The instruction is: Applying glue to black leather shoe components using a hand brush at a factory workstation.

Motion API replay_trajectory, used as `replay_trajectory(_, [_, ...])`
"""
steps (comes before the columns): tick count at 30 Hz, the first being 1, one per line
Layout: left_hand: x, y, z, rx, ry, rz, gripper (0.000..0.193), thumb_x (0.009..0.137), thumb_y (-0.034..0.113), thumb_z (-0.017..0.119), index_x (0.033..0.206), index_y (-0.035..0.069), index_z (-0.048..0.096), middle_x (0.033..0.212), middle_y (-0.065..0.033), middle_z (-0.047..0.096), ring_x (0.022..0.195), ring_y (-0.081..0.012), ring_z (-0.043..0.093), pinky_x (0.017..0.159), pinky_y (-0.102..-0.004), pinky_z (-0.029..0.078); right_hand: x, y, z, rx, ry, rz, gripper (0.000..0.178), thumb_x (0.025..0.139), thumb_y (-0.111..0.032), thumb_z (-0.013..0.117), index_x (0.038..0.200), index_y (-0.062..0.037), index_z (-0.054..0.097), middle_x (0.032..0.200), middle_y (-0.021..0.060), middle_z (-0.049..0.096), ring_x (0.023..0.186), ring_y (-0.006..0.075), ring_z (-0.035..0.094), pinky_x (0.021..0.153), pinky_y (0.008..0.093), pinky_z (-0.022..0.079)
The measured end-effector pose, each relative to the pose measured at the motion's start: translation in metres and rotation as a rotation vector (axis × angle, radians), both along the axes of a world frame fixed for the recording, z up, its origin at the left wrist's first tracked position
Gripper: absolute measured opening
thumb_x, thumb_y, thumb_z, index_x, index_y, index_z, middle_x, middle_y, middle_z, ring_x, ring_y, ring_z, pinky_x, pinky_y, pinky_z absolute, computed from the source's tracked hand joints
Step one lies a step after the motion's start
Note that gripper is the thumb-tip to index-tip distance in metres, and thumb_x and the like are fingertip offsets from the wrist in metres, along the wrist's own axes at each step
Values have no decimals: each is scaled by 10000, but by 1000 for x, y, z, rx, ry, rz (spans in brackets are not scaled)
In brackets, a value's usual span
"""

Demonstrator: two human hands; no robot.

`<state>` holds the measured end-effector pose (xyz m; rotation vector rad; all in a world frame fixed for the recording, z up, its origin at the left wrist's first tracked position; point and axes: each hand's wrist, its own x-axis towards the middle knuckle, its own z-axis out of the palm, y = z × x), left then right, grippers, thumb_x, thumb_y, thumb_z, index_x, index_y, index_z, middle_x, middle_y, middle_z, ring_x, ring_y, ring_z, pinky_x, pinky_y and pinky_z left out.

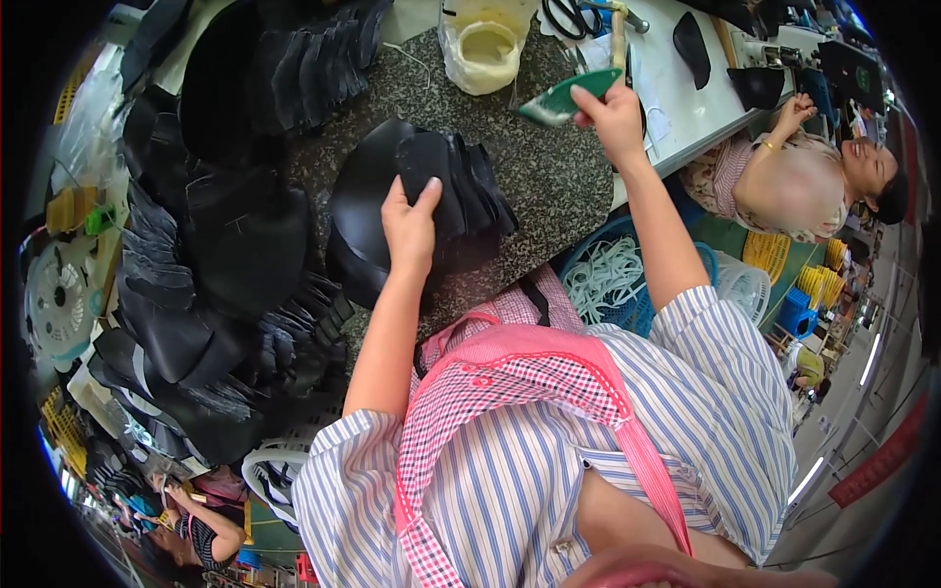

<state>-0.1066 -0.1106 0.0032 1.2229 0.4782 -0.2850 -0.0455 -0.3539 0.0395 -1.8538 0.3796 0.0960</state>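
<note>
A fan of overlapping black leather-like pieces (470, 191) lies on a speckled stone slab (554, 186). My left hand (407, 227) is on their near edge, thumb and forefinger on top and the other fingers mostly hidden. Larger curved black panels (368, 191) lie under and left of that hand. Up and to the right, my right hand (610, 122) grips a green scraper (571, 98) with a pale smear along its blade, held above the slab. A tub of cream-coloured paste (487, 54) stands at the slab's far edge.
Black panels and strips (240, 235) are heaped along the left. Scissors (569, 18) and a hammer (619, 39) lie at the far right. A blue basket of pale strips (608, 279) stands beside me. Another person (784, 181) sits beyond the white table (686, 108).
</note>
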Motion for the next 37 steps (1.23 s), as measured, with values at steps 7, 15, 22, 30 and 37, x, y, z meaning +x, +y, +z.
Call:
replay_trajectory(7, [10,11,-2,-431,239,-56,177,844,138,403,932,11,490,834,-50,559,729,-129,559,649,-253,469,-18,64,30,243,-111,436,103,770,-54,498,832,-9,568,791,38,579,629,87,520,558,202,411])
replay_trajectory(15, [7,16,-10,-633,196,108,181,855,110,368,948,-6,471,932,-83,542,853,-163,533,771,-297,436,-22,60,29,-234,-120,885,80,728,9,507,773,-23,564,718,23,559,593,91,504,548,211,408])
replay_trajectory(22, [14,13,-8,-657,121,64,182,853,96,360,967,-4,461,923,-77,538,853,-169,534,774,-300,440,-11,86,16,128,-238,406,43,734,-38,541,768,-15,554,609,-2,533,547,66,482,509,198,390])
replay_trajectory(30, [8,12,-4,-662,164,117,193,852,89,364,985,-19,453,959,-91,525,885,-180,521,804,-307,424,-30,69,35,0,-101,406,73,733,-65,557,771,-3,565,614,24,547,521,77,498,487,214,390])
replay_trajectory(37, [9,10,-7,-664,197,149,210,844,76,383,1015,-34,436,1022,-99,504,931,-174,500,848,-305,398,-43,61,50,-238,27,517,128,731,-140,558,805,-41,593,722,99,612,666,174,604,599,240,454])
